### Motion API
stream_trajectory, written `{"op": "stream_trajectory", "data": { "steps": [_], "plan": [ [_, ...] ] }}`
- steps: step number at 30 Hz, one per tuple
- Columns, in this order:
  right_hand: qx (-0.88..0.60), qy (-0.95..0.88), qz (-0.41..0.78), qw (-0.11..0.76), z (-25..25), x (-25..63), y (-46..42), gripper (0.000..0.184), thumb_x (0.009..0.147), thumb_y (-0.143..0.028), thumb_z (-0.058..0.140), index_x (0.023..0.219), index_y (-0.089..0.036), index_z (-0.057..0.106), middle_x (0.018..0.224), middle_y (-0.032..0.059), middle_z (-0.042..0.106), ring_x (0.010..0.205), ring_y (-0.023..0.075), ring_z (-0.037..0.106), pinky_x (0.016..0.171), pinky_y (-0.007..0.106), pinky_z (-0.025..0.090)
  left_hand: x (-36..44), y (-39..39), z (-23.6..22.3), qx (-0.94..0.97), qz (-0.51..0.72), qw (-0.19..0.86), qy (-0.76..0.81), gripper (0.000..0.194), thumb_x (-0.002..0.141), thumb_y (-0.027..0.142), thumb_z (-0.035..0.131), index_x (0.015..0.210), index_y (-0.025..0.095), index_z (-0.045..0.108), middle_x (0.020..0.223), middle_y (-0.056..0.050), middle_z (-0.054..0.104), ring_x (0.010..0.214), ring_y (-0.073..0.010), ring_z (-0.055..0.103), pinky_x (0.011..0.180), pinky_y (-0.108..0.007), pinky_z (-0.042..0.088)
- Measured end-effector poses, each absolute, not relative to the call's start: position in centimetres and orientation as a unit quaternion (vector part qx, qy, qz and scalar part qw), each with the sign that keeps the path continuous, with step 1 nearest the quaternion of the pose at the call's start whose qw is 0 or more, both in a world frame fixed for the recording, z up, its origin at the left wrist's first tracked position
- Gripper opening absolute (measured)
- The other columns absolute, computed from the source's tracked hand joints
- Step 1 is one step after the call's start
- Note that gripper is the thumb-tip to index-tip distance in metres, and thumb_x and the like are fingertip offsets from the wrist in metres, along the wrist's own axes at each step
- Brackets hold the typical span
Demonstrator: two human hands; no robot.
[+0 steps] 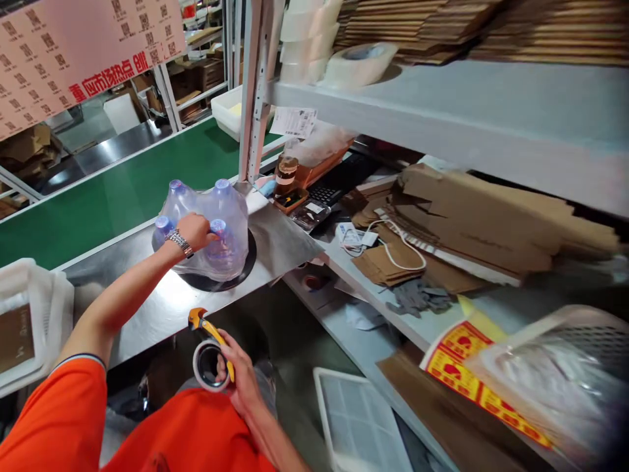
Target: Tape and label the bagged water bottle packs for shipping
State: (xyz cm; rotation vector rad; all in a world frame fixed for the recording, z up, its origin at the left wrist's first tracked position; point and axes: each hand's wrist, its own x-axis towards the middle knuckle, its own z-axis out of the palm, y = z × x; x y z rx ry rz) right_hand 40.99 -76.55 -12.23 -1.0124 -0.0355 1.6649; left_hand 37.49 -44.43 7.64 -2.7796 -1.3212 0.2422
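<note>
A shrink-wrapped pack of clear bottles with blue caps stands on a round black disc set in the steel table. My left hand rests on top of the pack, fingers closed around the wrap between the front bottles. Below the table's edge, close to my body, my right hand grips a yellow-handled tape dispenser with a roll of clear tape on it.
A green conveyor belt runs behind the table. White crates sit at the left. To the right, a shelf unit holds flattened cardboard, tape rolls, a keyboard and red-yellow labels. A white tray lies low.
</note>
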Motion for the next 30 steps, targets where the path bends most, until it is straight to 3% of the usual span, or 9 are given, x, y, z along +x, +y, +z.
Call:
{"op": "stream_trajectory", "data": {
  "steps": [6,9,13,16,19,23,26,28,30],
  "plan": [
    [-0.48,-0.092,0.683,0.543,-11.4,44.5,-64.6,0.072,0.069,-0.056,0.087,0.129,-0.017,0.075,0.068,-0.0039,0.063,0.054,0.0107,0.05,0.05,0.022,0.044,40.9,-43.9,8.0,-0.896,0.085,0.017,-0.435,0.052,0.102,0.055,0.075,0.111,0.005,0.088,0.105,-0.027,0.079,0.108,-0.0353,0.073,0.09,-0.042,0.052],
    [-0.502,-0.217,0.707,0.448,-10.8,44.3,-60.0,0.054,0.065,-0.047,0.088,0.111,-0.018,0.08,0.076,-0.0007,0.073,0.059,0.0111,0.054,0.054,0.022,0.044,41.8,-43.5,7.8,-0.894,0.082,0.011,-0.44,0.052,0.101,0.054,0.077,0.111,0.005,0.088,0.101,-0.027,0.079,0.107,-0.038,0.074,0.089,-0.043,0.053],
    [-0.476,-0.315,0.768,0.292,-10.5,42.9,-61.2,0.043,0.053,-0.021,0.09,0.095,-0.013,0.085,0.063,0.0003,0.07,0.052,0.0122,0.052,0.054,0.025,0.04,41.1,-43.6,8.4,-0.894,0.076,-0.007,-0.441,0.051,0.101,0.057,0.077,0.105,0.007,0.088,0.104,-0.025,0.079,0.106,-0.0367,0.074,0.087,-0.042,0.052],
    [-0.463,-0.377,0.75,0.285,-10.7,45.4,-64.9,0.049,0.062,-0.029,0.089,0.108,-0.014,0.087,0.085,0.0047,0.08,0.072,0.0171,0.066,0.071,0.029,0.051,37.7,-44.6,9.5,-0.885,-0.027,-0.056,-0.461,0.048,0.097,0.056,0.083,0.11,0.009,0.086,0.103,-0.02,0.078,0.103,-0.0308,0.071,0.089,-0.039,0.051],
    [-0.475,-0.382,0.725,0.321,-10.0,51.2,-67.8,0.061,0.067,-0.045,0.089,0.12,-0.015,0.084,0.105,0.0102,0.082,0.089,0.0251,0.074,0.081,0.035,0.058,33.0,-47.4,9.2,-0.844,-0.18,-0.157,-0.48,0.044,0.103,0.056,0.072,0.107,0.013,0.083,0.093,-0.011,0.076,0.089,-0.0224,0.067,0.084,-0.034,0.048],
    [-0.509,-0.371,0.696,0.345,-6.5,59.2,-69.1,0.076,0.071,-0.061,0.091,0.134,-0.022,0.076,0.097,0.0092,0.08,0.055,0.0164,0.059,0.052,0.03,0.05,30.1,-54.2,4.7,-0.743,-0.212,-0.339,-0.537,0.07,0.103,0.077,0.047,0.078,0.017,0.072,0.076,-0.009,0.068,0.072,-0.0195,0.058,0.07,-0.034,0.042],
    [-0.514,-0.384,0.662,0.388,-3.3,62.6,-68.8,0.082,0.071,-0.063,0.09,0.141,-0.024,0.071,0.094,0.0082,0.078,0.045,0.0121,0.05,0.045,0.029,0.045,32.1,-58.9,0.3,-0.592,-0.178,-0.526,-0.584,0.097,0.083,0.106,0.037,0.087,0.016,0.074,0.072,-0.009,0.063,0.066,-0.0202,0.055,0.064,-0.035,0.041],
    [-0.499,-0.418,0.64,0.408,-1.7,63.8,-68.2,0.084,0.07,-0.063,0.09,0.141,-0.023,0.07,0.106,0.0119,0.08,0.057,0.0186,0.065,0.054,0.032,0.056,34.4,-60.8,-1.6,-0.455,-0.192,-0.675,-0.548,0.115,0.066,0.117,0.039,0.099,0.014,0.077,0.081,-0.011,0.068,0.067,-0.0198,0.057,0.061,-0.033,0.042],
    [-0.477,-0.487,0.609,0.406,-0.5,64.8,-67.1,0.081,0.071,-0.06,0.088,0.14,-0.021,0.071,0.12,0.0159,0.08,0.086,0.0291,0.079,0.076,0.038,0.067,36.5,-61.5,-2.2,-0.366,-0.254,-0.751,-0.488,0.11,0.061,0.114,0.056,0.098,0.013,0.078,0.087,-0.012,0.071,0.071,-0.0192,0.062,0.064,-0.031,0.046]
  ]
}}
